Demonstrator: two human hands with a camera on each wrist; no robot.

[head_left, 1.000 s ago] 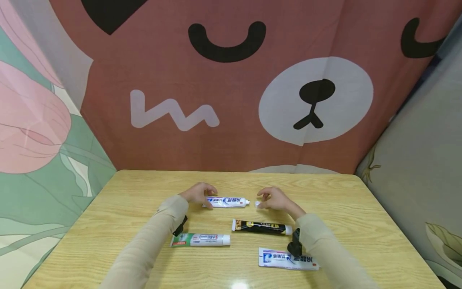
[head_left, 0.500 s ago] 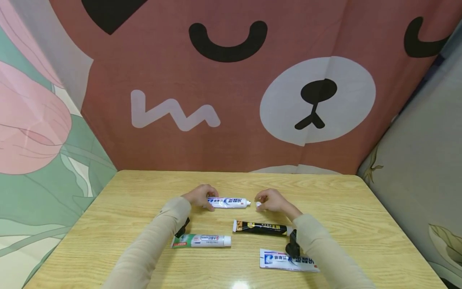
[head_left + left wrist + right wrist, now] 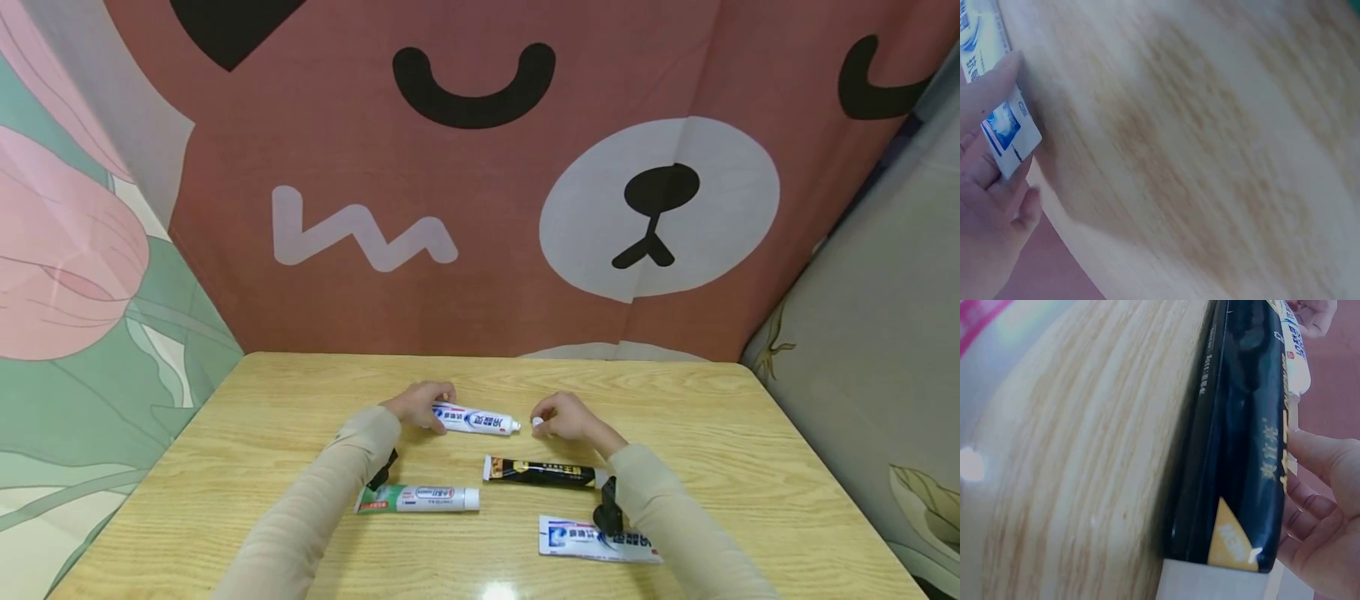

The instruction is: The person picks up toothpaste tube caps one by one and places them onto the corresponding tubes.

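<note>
My left hand (image 3: pixel 420 406) holds a white and blue toothpaste tube (image 3: pixel 476 420) by its tail end, at the back of the table. The tube's bare nozzle points right. In the left wrist view, thumb and fingers grip the flat crimped end of the toothpaste tube (image 3: pixel 1013 134). Between the fingertips of my right hand (image 3: pixel 570 417) is a small white cap (image 3: pixel 537 422), a short gap from the nozzle. The right wrist view has my right hand (image 3: pixel 1332 500) partly behind a black toothpaste tube (image 3: pixel 1241 425), so the cap is hidden there.
The black toothpaste tube (image 3: pixel 543 472) lies just in front of my right hand. A green and white toothpaste tube (image 3: pixel 431 499) lies by my left forearm. Another white and blue tube (image 3: pixel 577 537) is partly under my right sleeve. A bear-patterned cloth (image 3: pixel 480 308) hangs behind the table.
The held tube's tail end has swung slightly toward the back, so its nozzle end now slants nearer to me. My right hand has shifted slightly left with the cap.
</note>
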